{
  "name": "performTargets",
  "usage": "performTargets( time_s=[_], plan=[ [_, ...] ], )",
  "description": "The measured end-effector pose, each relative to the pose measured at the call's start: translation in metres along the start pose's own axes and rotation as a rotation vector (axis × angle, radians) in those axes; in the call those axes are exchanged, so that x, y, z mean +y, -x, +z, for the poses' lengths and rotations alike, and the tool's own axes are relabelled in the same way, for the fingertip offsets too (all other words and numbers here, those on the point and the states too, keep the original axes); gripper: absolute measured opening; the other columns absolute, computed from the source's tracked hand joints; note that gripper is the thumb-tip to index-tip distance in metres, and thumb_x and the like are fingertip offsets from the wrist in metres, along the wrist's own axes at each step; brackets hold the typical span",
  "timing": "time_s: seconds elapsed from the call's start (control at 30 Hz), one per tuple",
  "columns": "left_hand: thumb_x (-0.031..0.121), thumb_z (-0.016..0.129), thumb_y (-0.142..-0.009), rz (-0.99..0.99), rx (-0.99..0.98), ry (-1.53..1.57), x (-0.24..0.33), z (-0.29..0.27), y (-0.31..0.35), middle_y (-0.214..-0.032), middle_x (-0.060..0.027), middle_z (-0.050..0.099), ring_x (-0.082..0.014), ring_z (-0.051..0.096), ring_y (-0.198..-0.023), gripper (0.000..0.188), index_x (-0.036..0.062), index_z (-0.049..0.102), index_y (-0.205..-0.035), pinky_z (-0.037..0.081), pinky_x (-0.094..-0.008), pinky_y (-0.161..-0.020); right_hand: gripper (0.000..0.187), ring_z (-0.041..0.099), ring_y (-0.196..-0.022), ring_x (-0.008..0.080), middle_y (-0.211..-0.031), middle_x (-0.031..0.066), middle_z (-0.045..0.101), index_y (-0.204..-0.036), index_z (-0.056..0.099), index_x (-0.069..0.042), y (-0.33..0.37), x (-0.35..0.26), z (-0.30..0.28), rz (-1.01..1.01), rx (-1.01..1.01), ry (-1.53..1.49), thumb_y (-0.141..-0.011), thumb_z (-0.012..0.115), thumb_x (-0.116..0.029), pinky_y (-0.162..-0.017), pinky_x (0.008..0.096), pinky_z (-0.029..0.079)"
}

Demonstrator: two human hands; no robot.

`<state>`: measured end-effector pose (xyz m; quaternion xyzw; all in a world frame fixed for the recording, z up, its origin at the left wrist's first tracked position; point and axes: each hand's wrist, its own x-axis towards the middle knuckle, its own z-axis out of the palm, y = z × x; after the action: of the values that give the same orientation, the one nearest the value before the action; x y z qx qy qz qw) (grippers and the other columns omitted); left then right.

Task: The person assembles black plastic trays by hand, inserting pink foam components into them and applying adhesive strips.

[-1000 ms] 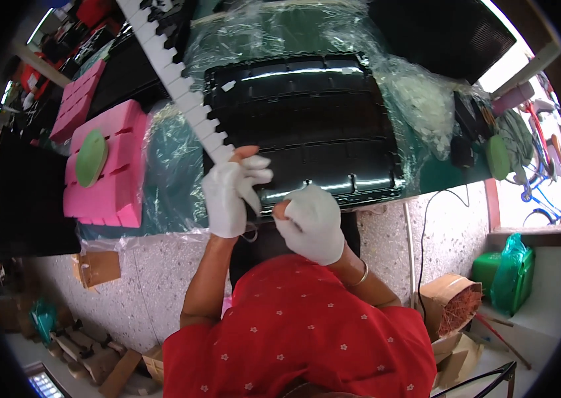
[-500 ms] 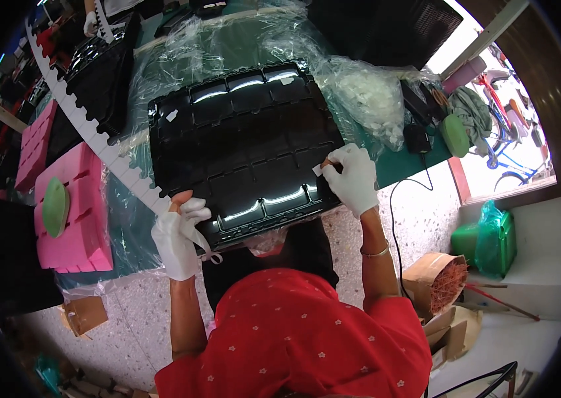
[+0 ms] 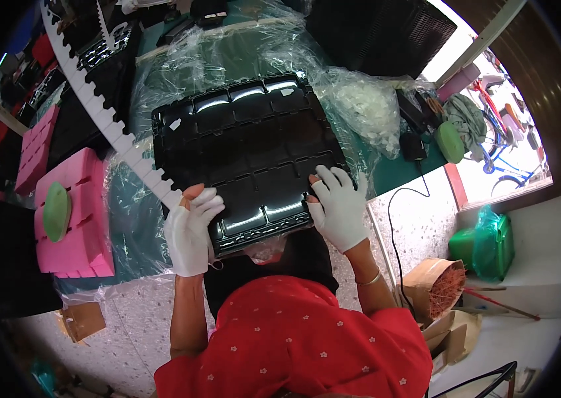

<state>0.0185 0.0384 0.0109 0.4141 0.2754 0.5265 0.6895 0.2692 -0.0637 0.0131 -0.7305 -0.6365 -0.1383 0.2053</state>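
Observation:
A black glossy moulded panel [image 3: 254, 156] with raised ribs lies in front of me, with two small white labels near its far corners. My left hand [image 3: 191, 232], in a white glove with bare fingertips, is at the near left corner. Its fingers close on the end of a long white notched strip [image 3: 118, 139], which runs up to the far left. My right hand [image 3: 340, 209], gloved the same way, lies on the panel's right edge near the front corner. Its fingers are apart and I see nothing between them.
Clear plastic sheeting [image 3: 227, 60] covers the green table. Pink foam blocks [image 3: 78, 219] with a green oval piece [image 3: 57, 212] stand at left. At right are a bag of white pieces [image 3: 367, 109], a black adapter [image 3: 413, 147] with a hanging cable, and a green oval piece [image 3: 450, 142].
My right hand has moved down and left along the panel's edge, and its pinch on a small white label has opened. My left hand has turned slightly, still with the strip.

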Motion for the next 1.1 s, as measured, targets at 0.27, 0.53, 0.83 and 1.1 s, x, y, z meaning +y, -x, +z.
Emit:
performTargets(
  time_s=[0.27, 0.53, 0.83, 1.1],
  plan=[
    [0.030, 0.056, -0.096, -0.108, -0.242, 0.643, 0.000, 0.037, -0.011, -0.132, -0.0235, 0.050, -0.0376, 0.047, -0.125, 0.045, -0.0020, 0.050, -0.128, 0.034, -0.0514, -0.111, 0.021, 0.063, -0.098, 0.0316, -0.108, 0.0146, 0.066, -0.103, 0.066, -0.001, -0.015, -0.016, -0.013, 0.031, 0.026, -0.757, -0.084, 0.065, -0.011, -0.091, 0.0373, 0.047],
    [0.026, 0.049, -0.098, 0.001, -0.281, 0.496, 0.017, 0.009, -0.019, -0.133, -0.0205, 0.050, -0.0339, 0.048, -0.125, 0.041, -0.0029, 0.050, -0.128, 0.035, -0.0525, -0.110, 0.026, 0.068, -0.091, 0.0236, -0.098, 0.0137, 0.068, -0.111, 0.062, 0.002, -0.017, -0.073, -0.013, -0.024, -0.598, -1.338, -0.088, 0.060, -0.012, -0.079, 0.0313, 0.053],
    [0.025, 0.056, -0.094, 0.355, 0.715, -0.987, 0.079, -0.151, -0.045, -0.140, -0.0204, 0.046, -0.0335, 0.050, -0.126, 0.058, -0.0046, 0.038, -0.140, 0.040, -0.0375, -0.103, 0.022, 0.066, -0.089, 0.0179, -0.098, 0.0126, 0.069, -0.104, 0.066, 0.003, -0.111, 0.005, 0.020, 0.176, -0.054, -0.797, -0.089, 0.059, -0.011, -0.081, 0.0267, 0.050],
    [-0.005, 0.061, -0.073, 0.936, 0.059, -1.339, 0.068, -0.032, -0.034, -0.129, -0.0236, 0.052, -0.0372, 0.053, -0.118, 0.047, -0.0028, 0.056, -0.120, 0.045, -0.0455, -0.097, 0.024, 0.065, -0.092, 0.0347, -0.098, 0.0165, 0.068, -0.099, 0.071, -0.008, -0.212, -0.085, 0.092, -0.215, -0.282, -0.614, -0.087, 0.054, -0.021, -0.082, 0.0413, 0.051]
  ],
)
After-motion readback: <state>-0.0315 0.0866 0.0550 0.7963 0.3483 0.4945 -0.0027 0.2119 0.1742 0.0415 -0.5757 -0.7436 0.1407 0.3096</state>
